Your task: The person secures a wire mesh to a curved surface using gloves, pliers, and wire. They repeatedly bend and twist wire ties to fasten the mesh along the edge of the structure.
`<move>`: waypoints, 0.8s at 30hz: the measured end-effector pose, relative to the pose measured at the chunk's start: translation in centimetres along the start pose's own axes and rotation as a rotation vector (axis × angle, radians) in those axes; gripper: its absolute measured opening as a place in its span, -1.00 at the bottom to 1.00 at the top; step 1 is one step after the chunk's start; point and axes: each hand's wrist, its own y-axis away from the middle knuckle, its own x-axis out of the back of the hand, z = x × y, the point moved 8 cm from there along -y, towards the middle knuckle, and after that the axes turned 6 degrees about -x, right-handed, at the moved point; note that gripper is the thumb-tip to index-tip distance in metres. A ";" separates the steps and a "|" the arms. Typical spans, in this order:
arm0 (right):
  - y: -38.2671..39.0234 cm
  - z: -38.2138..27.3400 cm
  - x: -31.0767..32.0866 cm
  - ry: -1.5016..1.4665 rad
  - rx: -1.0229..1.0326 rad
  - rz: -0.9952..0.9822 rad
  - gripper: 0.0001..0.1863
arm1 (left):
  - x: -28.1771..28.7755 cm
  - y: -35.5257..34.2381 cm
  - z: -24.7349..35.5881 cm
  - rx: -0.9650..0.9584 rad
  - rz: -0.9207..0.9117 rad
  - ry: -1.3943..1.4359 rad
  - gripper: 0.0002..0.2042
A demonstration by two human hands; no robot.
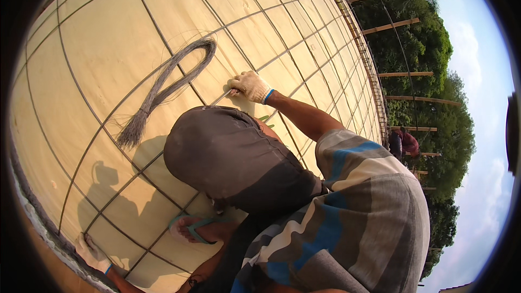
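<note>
Neither of my own hands shows. Close in front of me a person in a dark cap and striped shirt (374, 206) bends over a grid of thin steel bars (154, 19) on pale yellow boards (100, 49). That person's gloved hand (251, 86) is closed at one bar; whether it holds anything small I cannot make out. A second gloved hand (92, 253) with the same blue cuff rests by the boards' edge at the lower left, its arm running out of the picture. Beside the cap lies a bundle of grey tie wire (187, 54), doubled into a loop with frayed ends.
A foot in a green sandal (192, 229) stands among the bars. Several wooden posts (407, 74) and trees (429, 38) line the right, beyond a long assembled bar cage (374, 78). Another person in dark red (408, 142) is farther off. Shadows (106, 201) fall across the boards.
</note>
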 end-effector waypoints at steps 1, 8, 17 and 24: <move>0.7 0.5 0.1 -0.029 0.045 0.039 -0.72 | -0.7 0.1 -0.1 -0.012 -0.004 0.009 -0.70; 4.2 0.7 -0.4 -0.010 0.059 0.036 -0.72 | -0.2 0.4 0.5 -0.042 0.052 0.005 -0.71; -0.3 2.0 1.3 0.059 0.040 0.138 -0.72 | -0.1 -0.2 1.9 0.001 0.063 -0.009 -0.70; -1.1 1.1 2.0 -0.022 0.031 0.086 -0.75 | 0.9 -0.4 1.0 0.120 0.002 0.053 -0.72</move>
